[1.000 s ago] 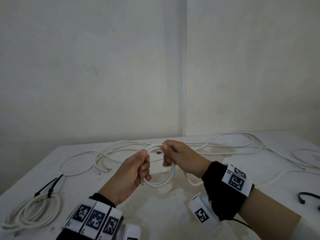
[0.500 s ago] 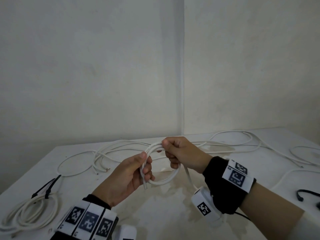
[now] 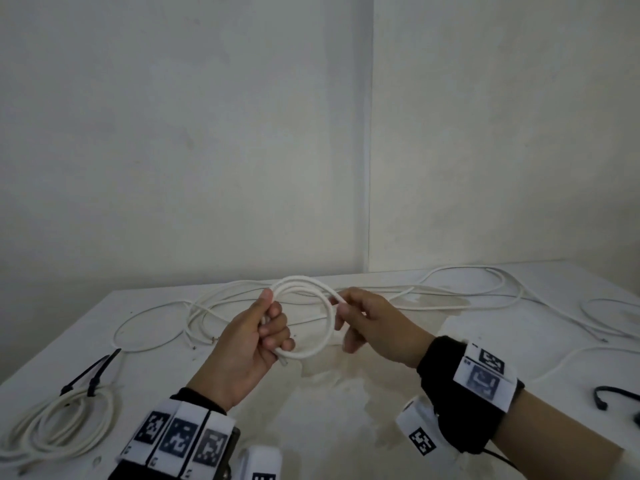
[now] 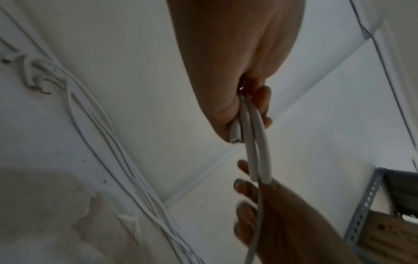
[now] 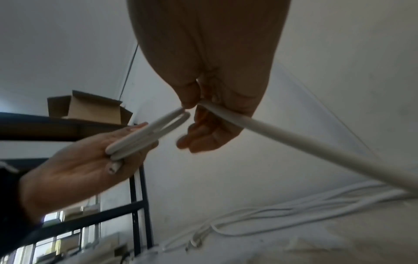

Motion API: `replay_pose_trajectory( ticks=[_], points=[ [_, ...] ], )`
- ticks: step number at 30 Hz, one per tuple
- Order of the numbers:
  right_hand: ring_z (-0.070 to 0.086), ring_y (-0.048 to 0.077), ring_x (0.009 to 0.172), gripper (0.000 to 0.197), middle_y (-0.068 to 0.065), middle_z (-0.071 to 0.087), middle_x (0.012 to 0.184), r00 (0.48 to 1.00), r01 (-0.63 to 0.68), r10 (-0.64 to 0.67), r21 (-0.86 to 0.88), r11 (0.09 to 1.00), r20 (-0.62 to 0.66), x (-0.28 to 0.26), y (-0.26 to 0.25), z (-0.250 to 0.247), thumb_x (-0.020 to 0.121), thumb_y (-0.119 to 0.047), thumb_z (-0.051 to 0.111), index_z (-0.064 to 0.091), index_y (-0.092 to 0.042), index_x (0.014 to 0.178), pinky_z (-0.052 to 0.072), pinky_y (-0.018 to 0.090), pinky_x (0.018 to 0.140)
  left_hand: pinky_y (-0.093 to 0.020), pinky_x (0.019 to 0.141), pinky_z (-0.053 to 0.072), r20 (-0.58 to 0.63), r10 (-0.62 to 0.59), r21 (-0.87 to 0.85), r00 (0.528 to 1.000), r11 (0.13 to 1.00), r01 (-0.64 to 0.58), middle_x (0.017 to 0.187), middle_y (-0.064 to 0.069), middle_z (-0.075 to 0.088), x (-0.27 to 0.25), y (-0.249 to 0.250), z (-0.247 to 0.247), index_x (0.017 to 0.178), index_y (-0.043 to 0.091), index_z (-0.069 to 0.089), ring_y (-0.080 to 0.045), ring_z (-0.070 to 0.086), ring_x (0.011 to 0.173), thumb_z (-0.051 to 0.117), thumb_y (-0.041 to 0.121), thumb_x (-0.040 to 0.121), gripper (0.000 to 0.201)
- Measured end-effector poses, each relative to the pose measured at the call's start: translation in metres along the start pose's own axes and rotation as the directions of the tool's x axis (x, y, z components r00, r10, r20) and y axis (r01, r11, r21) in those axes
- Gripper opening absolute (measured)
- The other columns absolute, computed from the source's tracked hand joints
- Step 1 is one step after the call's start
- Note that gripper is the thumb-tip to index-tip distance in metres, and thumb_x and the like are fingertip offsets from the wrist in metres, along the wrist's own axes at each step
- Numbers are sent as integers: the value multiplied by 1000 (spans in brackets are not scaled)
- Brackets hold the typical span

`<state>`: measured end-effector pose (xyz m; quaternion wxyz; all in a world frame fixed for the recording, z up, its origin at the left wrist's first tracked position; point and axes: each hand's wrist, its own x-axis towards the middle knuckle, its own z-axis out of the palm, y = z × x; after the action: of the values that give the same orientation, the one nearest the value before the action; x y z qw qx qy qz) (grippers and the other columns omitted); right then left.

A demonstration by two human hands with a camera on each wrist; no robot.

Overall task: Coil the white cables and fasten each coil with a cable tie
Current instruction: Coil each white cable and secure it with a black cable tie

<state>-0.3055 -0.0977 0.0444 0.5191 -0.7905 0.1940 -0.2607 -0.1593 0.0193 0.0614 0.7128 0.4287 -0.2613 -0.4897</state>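
Hands worked a white cable over a table point(image 3: 346, 420) in a bare corner. The left hand point(image 3: 249, 344) was closed round one side of a small coil point(image 3: 313, 351) of two turns, the cut end poking out below its fingers; the right hand point(image 3: 374, 327) pinched the running length at the coil's 3 o'clock edge. The coil hung in the air above the table's middle.

The risks, as judged: the stiff turns could spring apart if the left grip eased, and the trailing length, lying among loose cable point(image 3: 450, 292) from 11 to 2 o'clock, could snag or drag its neighbours as it was drawn in. An uneven pull might also leave turns of unequal size.

The count: two hands; one coil in hand; one finished coil point(image 3: 59, 431) at 8 o'clock, bound by two black ties point(image 3: 91, 374), as far as could be made out; one more black tie point(image 3: 609, 396) at 4 o'clock, partly out of frame. How many separate cables lay loose could not be told.
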Motion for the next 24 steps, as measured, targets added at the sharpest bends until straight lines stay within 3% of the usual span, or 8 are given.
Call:
replay_pose_trajectory(
  ticks=[4,8,13,15,16,19,21,24],
  points=[
    [43,2,52,14,-10,47,63,981,93,-141,-319,943,-130,-4,25,-3,98,-16,40,51,-23,102,35,13,56,-14,34,36,-78,49,-152,996,987,-61,37,8,27,5,11,-17,51,15,45,-4,26,28,36,30,97,49],
    [38,15,60,18,-5,42,66,976,93,-165,-413,906,-141,-4,41,-14,98,-16,38,39,-34,94,31,21,57,-13,35,35,-156,110,-187,982,972,-139,36,9,27,8,23,-35,55,16,42,-3,26,28,36,30,97,44],
    [45,8,71,14,-10,50,78,974,58,-173,-572,818,-149,7,58,-25,97,-15,41,53,-15,103,35,24,70,-10,37,35,-232,187,-147,954,963,-225,35,9,27,10,35,-49,63,18,35,-4,27,27,33,32,98,38],
    [53,20,81,23,1,59,88,961,87,-241,-679,729,-136,14,63,-23,96,-16,40,60,-8,104,38,35,76,-12,38,36,-241,212,-100,947,965,-242,35,9,28,11,35,-50,63,18,36,-4,27,28,33,33,99,39],
    [55,26,77,26,6,60,85,948,124,-295,-724,678,-115,16,64,-21,94,-18,39,62,-8,100,39,36,71,-12,39,37,-244,229,-73,942,965,-253,36,10,28,12,34,-50,64,17,36,-4,28,29,32,33,99,39],
    [54,20,50,23,-1,57,63,911,202,-412,-866,458,-5,23,68,-14,82,-18,41,63,-16,79,31,25,51,-17,43,39,-252,269,21,930,962,-273,38,10,29,14,29,-43,64,16,37,-4,28,32,33,33,100,40],
    [50,14,45,12,-6,53,58,892,222,-446,-928,299,70,25,68,-11,75,-13,55,62,-22,73,26,21,50,-22,53,36,-272,291,90,917,957,-277,38,10,30,16,25,-39,64,15,38,-5,29,33,33,32,100,40],
    [49,13,48,39,-8,51,59,880,301,-437,-932,202,189,25,69,-7,47,-1,82,61,-24,70,21,20,61,-26,58,31,-297,322,158,899,945,-286,37,10,31,21,19,-31,64,14,39,-4,30,34,34,30,100,40]
  ],
)
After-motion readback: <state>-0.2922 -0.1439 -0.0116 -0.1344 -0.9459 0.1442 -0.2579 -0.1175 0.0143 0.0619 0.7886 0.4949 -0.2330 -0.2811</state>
